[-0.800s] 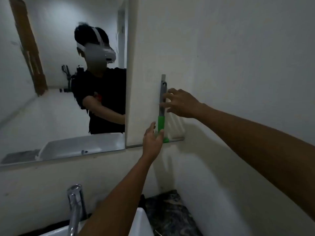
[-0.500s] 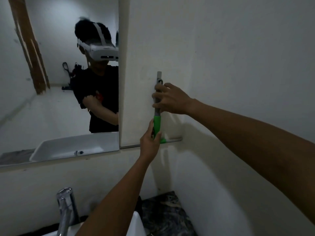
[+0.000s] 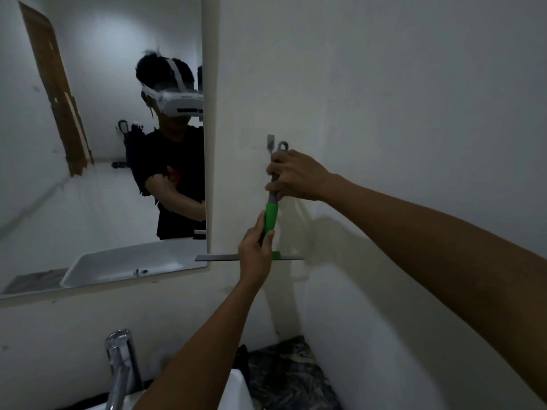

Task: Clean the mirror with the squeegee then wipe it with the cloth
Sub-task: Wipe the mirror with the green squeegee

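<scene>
Head view: we are holding the squeegee [image 3: 271, 216] in both hands [image 3: 297, 176], upright against the wall just right of the mirror [image 3: 100, 137]. Our right hand is wrapping around the grey upper part of the handle, fingers curled shut on it; our left hand [image 3: 255, 252] is pinching the green lower grip between thumb and fingers. The handle's hanging loop is sitting just beside the small wall hook [image 3: 270, 142], apparently clear of it, though we cannot tell for certain whether it is catching.

We are noting the following risks. The blade [image 3: 219, 257] is lying horizontal at the bottom, its left end overlapping the mirror's lower right corner; swinging the tool leftward carelessly could be knocking that end against the mirror edge. If the loop is snagging on the hook, a pull could be jerking the handle out of the lighter left-hand pinch, and a dropped squeegee would be falling toward the basin [image 3: 236, 389] and tap [image 3: 118, 362] below. The hands are crossing close together on a short handle, so regripping for the first stroke is where a slip is likeliest.

No cloth is identifiable with confidence; a dark patterned item [image 3: 290, 377] is lying low beside the basin, and we cannot tell what it is. Cleaning, in our judgement, is not yet started.
</scene>
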